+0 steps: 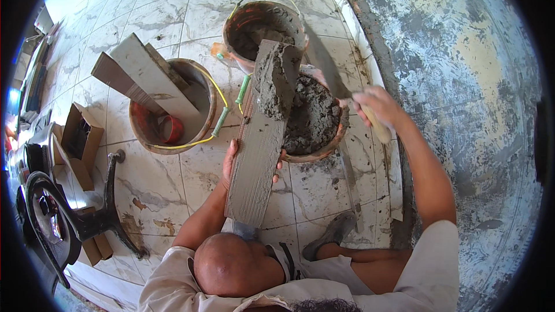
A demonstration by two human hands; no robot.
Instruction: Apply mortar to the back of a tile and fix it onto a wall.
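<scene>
My left hand (pixel 230 159) grips a long tile strip (pixel 254 167) from beneath, fingers curled round its two long edges. Grey mortar coats the strip's upturned face, with a thick lump of mortar (pixel 276 81) at its far end. In my right hand (pixel 378 107) is the wooden handle of a trowel (pixel 328 69). The trowel's grey blade points away, to the right of the strip and apart from it. Under the strip's right side stands a bucket of mortar (pixel 315 158), partly hidden. Another mortar bucket (pixel 226 29) with a yellow wire handle stands beyond it.
At left, a third bucket (pixel 213 110) holds several tile strips (pixel 150 75) and a red cup (pixel 170 129). An opened carton (pixel 87 133) and a black chair base (pixel 110 196) lie farther left. A patchy painted surface (pixel 457 110) runs along the right of the marbled floor tiles (pixel 153 179).
</scene>
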